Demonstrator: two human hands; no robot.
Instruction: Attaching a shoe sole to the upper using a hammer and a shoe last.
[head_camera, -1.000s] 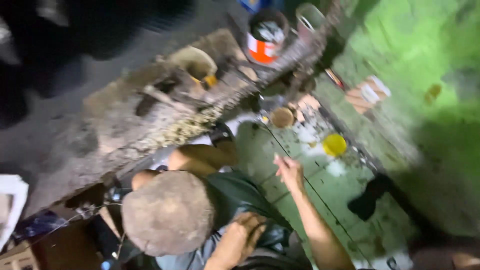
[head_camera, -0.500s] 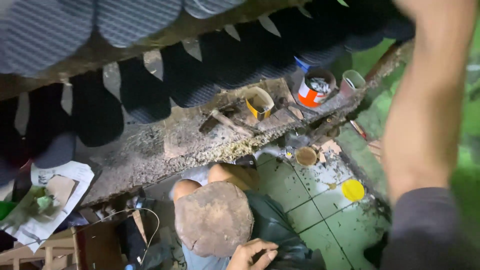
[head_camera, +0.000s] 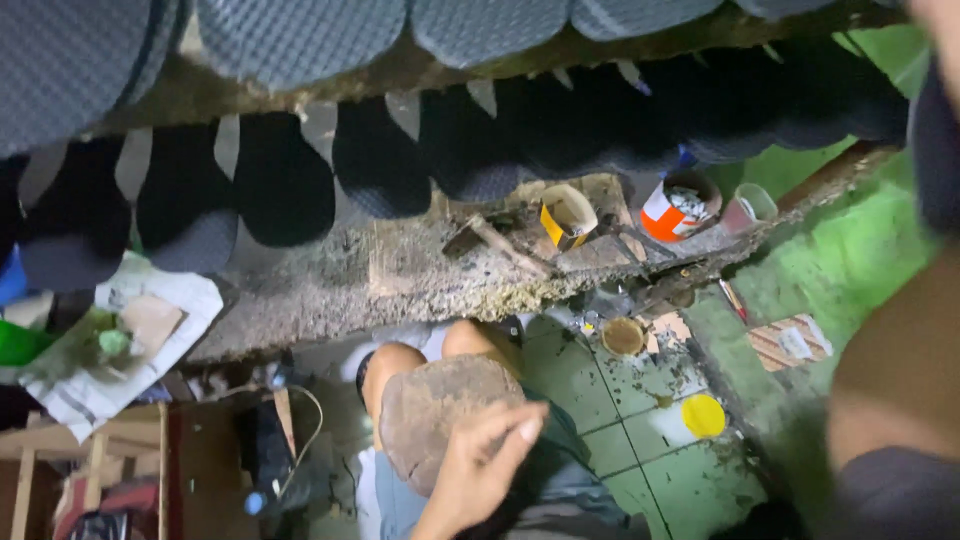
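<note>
Head view looks down on a left hand (head_camera: 480, 465) in the lower middle of the frame, fingers spread loose and open, fingertips resting on the edge of a round, flat, brown stone-like block (head_camera: 435, 415) that sits on the person's lap just above the bare knees. The hand grips nothing; it only touches the block's right rim. At the right edge of the frame a bare forearm and dark sleeve (head_camera: 895, 400) fill the corner, blurred; the right hand is out of sight. Above the block runs a rough, glue-crusted wooden workbench (head_camera: 400, 275), with a yellow open tin (head_camera: 567, 215) and an orange-and-white can (head_camera: 675, 208) on its right part. Dark shoe soles (head_camera: 285, 190) hang in rows across the upper frame. A yellow round lid (head_camera: 703, 415) lies on the green tiled floor (head_camera: 620, 440) at lower right.
</note>
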